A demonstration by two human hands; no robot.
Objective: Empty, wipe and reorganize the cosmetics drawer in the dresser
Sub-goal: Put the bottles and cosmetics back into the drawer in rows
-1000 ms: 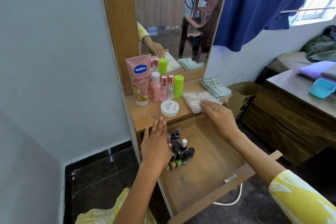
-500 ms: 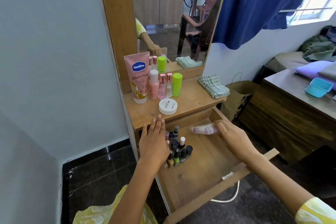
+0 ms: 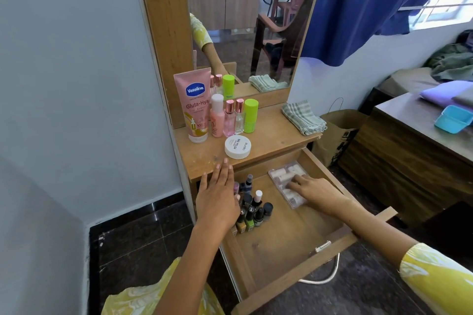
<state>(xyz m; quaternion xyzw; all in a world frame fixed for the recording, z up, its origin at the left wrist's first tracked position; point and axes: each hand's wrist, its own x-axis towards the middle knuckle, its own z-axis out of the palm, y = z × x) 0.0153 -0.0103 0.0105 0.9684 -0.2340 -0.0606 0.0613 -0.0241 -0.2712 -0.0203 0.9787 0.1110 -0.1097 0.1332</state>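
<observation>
Lying in the open drawer [image 3: 286, 258]: nail polish bottles [image 3: 252, 210] clustered at its left side, clear case [image 3: 285, 181] of small rolls at back right. R hand [image 3: 313, 192] rests on case, fingers laid over it. L hand [image 3: 217, 198] flat, holding nothing, fingertips on dresser top [image 3: 276, 135].

Dresser top [image 3: 271, 138]: Vaseline tube [image 3: 193, 107], pink bottle [image 3: 217, 116], two perfume vials [image 3: 234, 117], green stick [image 3: 250, 116], white jar [image 3: 237, 147], folded cloth [image 3: 303, 117]. Open drawer [image 3: 286, 243]: nail polish bottles [image 3: 252, 208], clear case [image 3: 286, 183].

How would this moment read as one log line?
stage: refilling drawer | right hand: resting on clear case | left hand: flat beside polish bottles
</observation>
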